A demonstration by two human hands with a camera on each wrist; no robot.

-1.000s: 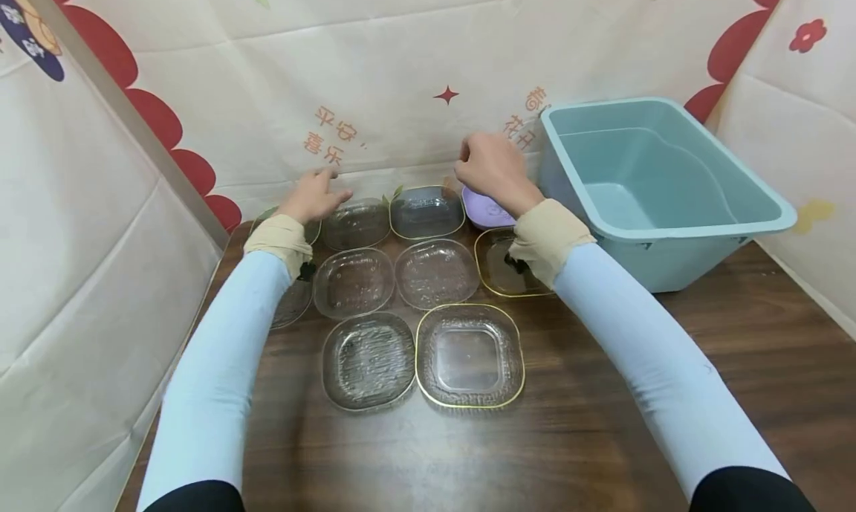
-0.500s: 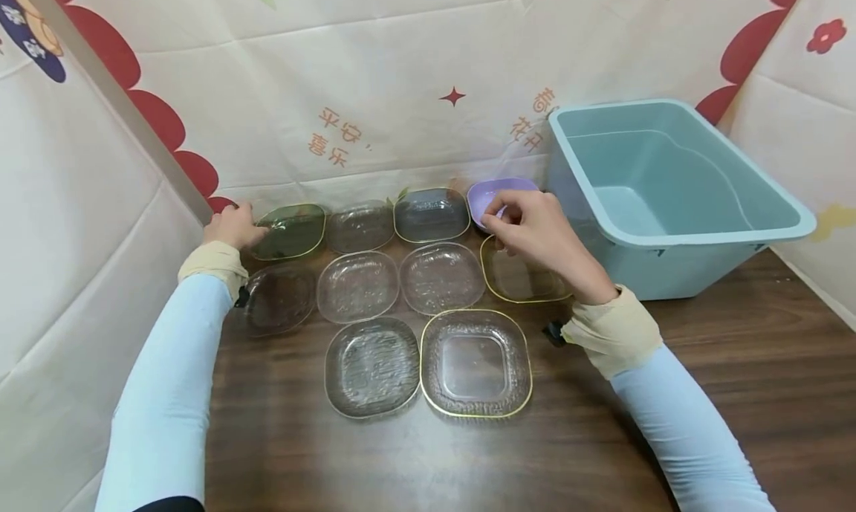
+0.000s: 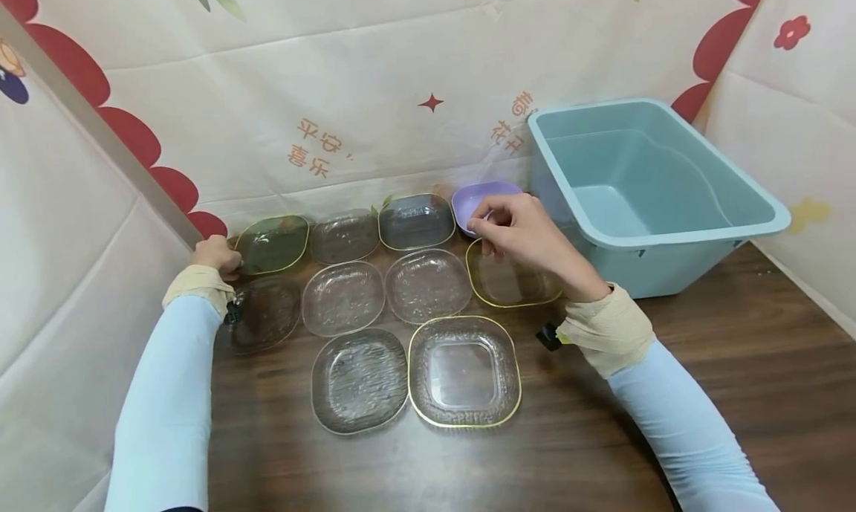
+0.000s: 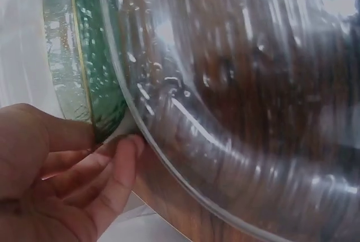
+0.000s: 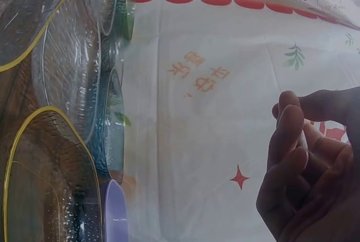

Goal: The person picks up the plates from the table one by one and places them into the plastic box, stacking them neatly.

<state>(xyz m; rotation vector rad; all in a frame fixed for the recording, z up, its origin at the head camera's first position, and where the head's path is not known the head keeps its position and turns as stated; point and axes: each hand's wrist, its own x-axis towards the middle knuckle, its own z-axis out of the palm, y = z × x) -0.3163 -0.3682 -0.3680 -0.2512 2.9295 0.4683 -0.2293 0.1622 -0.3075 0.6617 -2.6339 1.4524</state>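
My left hand (image 3: 215,256) is at the left end of the back row, at the edge of a green gold-rimmed glass plate (image 3: 273,244). In the left wrist view, the thumb and fingers pinch the corner of that green plate (image 4: 104,67), close beside the rim of a clear brownish plate (image 4: 236,124). Over on the right, my right hand (image 3: 518,233) hovers above a purple dish (image 3: 478,200) and an amber gold-rimmed plate (image 3: 511,278). Its fingers (image 5: 284,140) hang loosely curled, thumb near the index fingertip, with nothing between them.
Several clear plates stand in rows on the wooden table (image 3: 468,467), among them a ribbed plate (image 3: 360,382) and a square gold-rimmed plate (image 3: 463,374) in front. A large blue-green bin (image 3: 602,237) stands at the right. Patterned cloth (image 3: 374,73) walls the back and sides.
My left hand has moved left from over the back row to the green plate's corner and now pinches it. The right hand has come down and nearer, then stayed over the purple dish.
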